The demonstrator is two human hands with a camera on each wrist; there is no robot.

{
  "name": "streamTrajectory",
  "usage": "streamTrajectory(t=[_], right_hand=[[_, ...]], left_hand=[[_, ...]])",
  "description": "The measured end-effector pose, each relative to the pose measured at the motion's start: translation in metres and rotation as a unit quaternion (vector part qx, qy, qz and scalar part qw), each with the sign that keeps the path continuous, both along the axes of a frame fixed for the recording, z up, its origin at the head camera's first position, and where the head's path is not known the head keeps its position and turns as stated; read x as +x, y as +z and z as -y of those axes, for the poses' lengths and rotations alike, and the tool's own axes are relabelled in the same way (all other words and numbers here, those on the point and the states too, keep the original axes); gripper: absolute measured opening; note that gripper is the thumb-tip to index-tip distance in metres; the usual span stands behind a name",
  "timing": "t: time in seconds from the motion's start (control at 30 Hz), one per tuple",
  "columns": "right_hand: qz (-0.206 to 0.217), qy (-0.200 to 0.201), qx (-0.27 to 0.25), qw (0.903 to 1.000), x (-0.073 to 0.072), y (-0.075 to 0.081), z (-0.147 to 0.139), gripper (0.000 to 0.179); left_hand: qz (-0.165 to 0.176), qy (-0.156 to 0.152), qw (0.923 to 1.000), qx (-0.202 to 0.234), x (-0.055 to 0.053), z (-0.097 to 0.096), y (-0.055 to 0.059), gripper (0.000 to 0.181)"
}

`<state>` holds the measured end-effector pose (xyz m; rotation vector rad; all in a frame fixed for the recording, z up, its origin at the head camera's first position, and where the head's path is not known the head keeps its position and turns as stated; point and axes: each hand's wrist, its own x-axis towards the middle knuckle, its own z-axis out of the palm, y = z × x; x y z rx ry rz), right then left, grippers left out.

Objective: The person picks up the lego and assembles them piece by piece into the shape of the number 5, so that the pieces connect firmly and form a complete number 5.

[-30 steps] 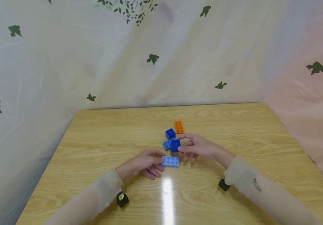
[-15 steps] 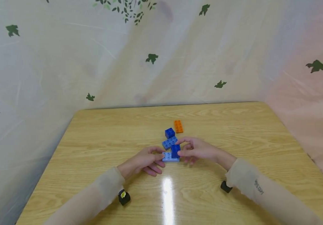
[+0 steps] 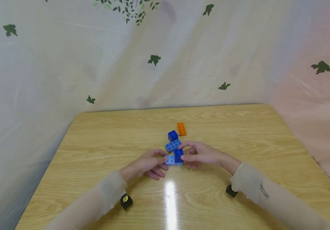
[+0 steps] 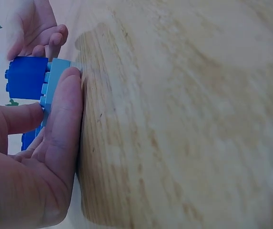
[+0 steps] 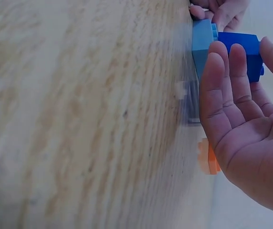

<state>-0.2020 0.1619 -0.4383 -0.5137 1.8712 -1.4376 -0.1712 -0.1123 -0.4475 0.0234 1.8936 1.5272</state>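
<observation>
My left hand point(image 3: 150, 163) pinches the left end of a light blue toy building brick point(image 3: 169, 160), which lies flat on the table. At the brick's right end, my right hand point(image 3: 200, 154) holds a dark blue square brick point(image 3: 178, 156) between thumb and fingers. In the left wrist view, the dark blue brick point(image 4: 26, 78) sits right at the studs of the light blue brick point(image 4: 56, 76), and some studs show between them. The right wrist view has the dark blue brick point(image 5: 241, 44) upright beside my curved right fingers point(image 5: 213, 86).
Just behind the hands lies a medium blue brick point(image 3: 172, 145). A second dark blue brick point(image 3: 172, 135) stands beyond it, and an orange flat brick point(image 3: 181, 129) lies farthest back. The wooden table point(image 3: 110, 134) meets a patterned cloth point(image 3: 182, 80) at its far edge.
My right hand has brought the dark blue brick down and toward me, onto the light blue brick's right end. My left hand has shifted slightly away from me with the light blue brick.
</observation>
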Motion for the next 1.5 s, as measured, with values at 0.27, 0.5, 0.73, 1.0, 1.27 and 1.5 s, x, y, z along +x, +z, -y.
streamTrajectory(t=[0.27, 0.5, 0.73, 1.0, 1.27, 1.5], right_hand=[[0.001, -0.012, -0.007, 0.9999, 0.0008, -0.0014, -0.0003, 0.050], [0.015, -0.013, -0.007, 0.9998, -0.0009, -0.0039, 0.0002, 0.048], [0.007, -0.008, -0.005, 0.9999, -0.0009, -0.0035, 0.0000, 0.047], [-0.037, -0.005, -0.005, 0.9993, -0.0009, -0.0067, -0.0037, 0.039], [-0.042, -0.008, -0.002, 0.9991, -0.0019, -0.0054, -0.0038, 0.040], [-0.047, -0.007, 0.007, 0.9989, -0.0014, -0.0016, -0.0009, 0.039]], left_hand=[[-0.013, 0.002, 0.9999, 0.005, 0.0008, -0.0019, -0.0024, 0.037], [-0.018, 0.008, 0.9998, -0.002, 0.0007, -0.0034, -0.0040, 0.036], [-0.016, 0.007, 0.9998, -0.002, 0.0002, -0.0035, -0.0049, 0.037], [-0.011, 0.009, 0.9999, 0.005, -0.0008, -0.0037, -0.0069, 0.035], [-0.010, 0.003, 0.9999, 0.010, -0.0024, -0.0024, -0.0070, 0.036], [-0.009, 0.000, 0.9999, 0.010, -0.0019, -0.0008, -0.0067, 0.037]])
